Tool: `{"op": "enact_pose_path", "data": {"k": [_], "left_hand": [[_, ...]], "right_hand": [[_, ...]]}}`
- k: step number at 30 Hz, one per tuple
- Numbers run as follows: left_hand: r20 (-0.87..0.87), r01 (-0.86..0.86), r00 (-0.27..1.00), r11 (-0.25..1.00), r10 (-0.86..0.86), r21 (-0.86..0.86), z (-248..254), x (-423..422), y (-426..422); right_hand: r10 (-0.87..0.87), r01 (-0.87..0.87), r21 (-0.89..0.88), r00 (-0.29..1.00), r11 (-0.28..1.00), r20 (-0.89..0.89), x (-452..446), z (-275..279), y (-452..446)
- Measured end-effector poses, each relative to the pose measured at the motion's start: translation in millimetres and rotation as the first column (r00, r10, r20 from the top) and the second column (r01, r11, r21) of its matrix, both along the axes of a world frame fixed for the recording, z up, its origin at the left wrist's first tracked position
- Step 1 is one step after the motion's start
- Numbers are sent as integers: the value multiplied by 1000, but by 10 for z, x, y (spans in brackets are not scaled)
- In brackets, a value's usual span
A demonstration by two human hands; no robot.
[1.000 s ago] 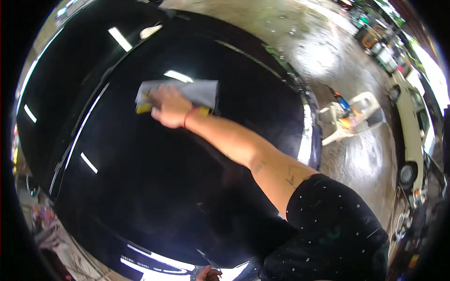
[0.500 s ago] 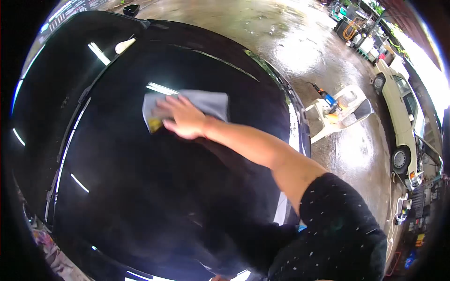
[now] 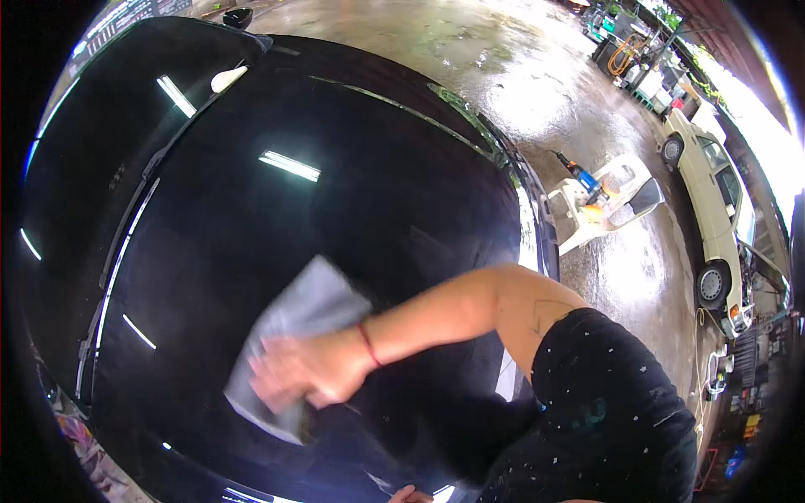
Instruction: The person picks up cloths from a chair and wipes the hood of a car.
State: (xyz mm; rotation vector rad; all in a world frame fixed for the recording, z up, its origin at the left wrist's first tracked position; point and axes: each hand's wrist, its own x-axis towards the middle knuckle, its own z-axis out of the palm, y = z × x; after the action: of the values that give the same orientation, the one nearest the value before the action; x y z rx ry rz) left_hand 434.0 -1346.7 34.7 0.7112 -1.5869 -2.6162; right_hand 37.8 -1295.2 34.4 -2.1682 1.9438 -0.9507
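My right hand [image 3: 314, 369] presses a grey cloth [image 3: 314, 293] against the glossy black car hood [image 3: 210, 251]. The palm faces down and the fingers, smeared by motion, lie over the cloth toward the left. A thin red band circles the wrist. Of my left hand [image 3: 409, 495], only a bit of the fingers shows at the bottom edge, close to the near side of the car; the rest is out of view.
A white plastic chair [image 3: 620, 189] beside the car bears a blue and black power polisher [image 3: 585, 178]. A white object [image 3: 228, 79] lies at the windshield base. Farther off stand a cream car [image 3: 713, 201] and shelves with bottles. The floor [image 3: 394, 42] is wet.
My right hand has swept the cloth toward me, down and slightly left across the hood. The cloth has turned, and fingers of my left hand show more at the bottom edge.
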Motion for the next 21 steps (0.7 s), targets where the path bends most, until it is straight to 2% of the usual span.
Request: {"op": "enact_pose_path", "data": {"k": [1,2,3,4,5,7,10,11,12,13,14,15,16,17,18,19,20,21], "left_hand": [[-27,57,998,997,-58,-50,-43,64,-79],[-26,53,998,997,-55,-50,-63,134,-103],[56,-52,997,997,55,-60,-74,215,-81],[137,-157,977,985,166,-78,-77,280,-57],[138,-168,974,983,177,-78,-104,299,-15],[-48,-362,932,922,359,-137,-184,316,51],[64,-261,958,940,281,-221,-178,480,-54],[76,-254,958,942,276,-219,-158,489,-72],[72,-253,959,943,274,-214,-138,465,-67],[65,-249,962,946,267,-206,-126,426,-38],[51,-235,967,950,251,-206,-98,389,-18],[34,-221,972,954,233,-205,-81,360,20],[15,-208,976,956,216,-207,-59,333,46],[-6,-190,981,957,193,-219,-16,317,82],[-40,-180,984,958,176,-224,21,320,132],[-73,-173,984,957,160,-234,66,322,170],[-129,-178,980,950,149,-256,115,323,218],[-192,-183,972,945,134,-270,150,332,285]], "right_hand": [[-159,160,-38,987,986,32,-349,68,-200],[-327,328,6,944,945,-44,-753,96,-485],[-434,442,59,893,895,-116,-1110,267,-727],[-507,521,19,837,853,-206,-1453,281,-1085],[-556,572,-7,795,820,-243,-1752,297,-1482],[-660,678,-26,704,734,-263,-1934,361,-2208],[-700,715,-21,678,699,-226,-1419,558,-2988],[-564,588,153,807,794,-175,-1096,660,-3166],[-484,485,217,873,847,-58,-738,591,-3248],[-437,405,-237,893,883,-103,-367,195,-3494],[-323,301,-245,944,922,-58,97,-224,-3622],[-201,188,-261,979,947,-25,605,-228,-3299],[-9,-28,-213,986,977,-169,1047,-479,-3071],[79,-154,-205,939,966,-334,1555,-744,-2754],[212,-239,-39,918,970,-336,1928,-574,-2028],[111,-212,-305,943,929,-315,2264,-594,-1252],[200,-228,-403,974,886,-111,2355,-534,-709],[308,-224,-506,948,833,86,2250,-392,-269]]}}
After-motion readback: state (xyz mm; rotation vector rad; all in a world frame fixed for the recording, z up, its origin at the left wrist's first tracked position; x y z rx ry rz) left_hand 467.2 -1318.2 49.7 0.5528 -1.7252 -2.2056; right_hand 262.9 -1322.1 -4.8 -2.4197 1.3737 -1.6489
